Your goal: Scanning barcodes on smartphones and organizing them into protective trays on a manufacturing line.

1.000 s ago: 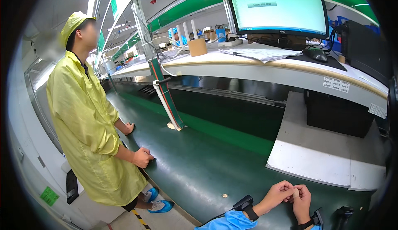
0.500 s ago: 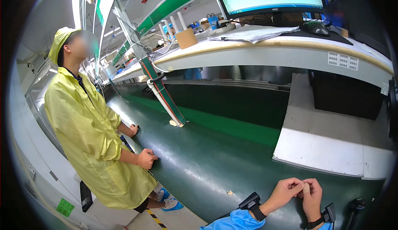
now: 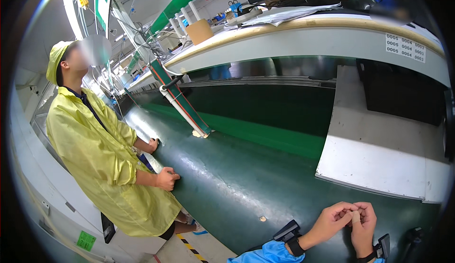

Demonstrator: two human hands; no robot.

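Both hands meet at the lower edge, above the dark green conveyor belt (image 3: pixel 227 177). The left hand (image 3: pixel 332 217) has its fingers curled, fingertips pinching at a tan bandage strip (image 3: pixel 355 216) wrapped around a finger of the right hand (image 3: pixel 364 225). The right hand's fingers are bent inward, touching the left's. The strip's long axis runs roughly upright, along the finger, pointing toward the white platform (image 3: pixel 379 158). A co-worker in a yellow smock (image 3: pixel 99 158) stands at the belt's left edge, well apart.
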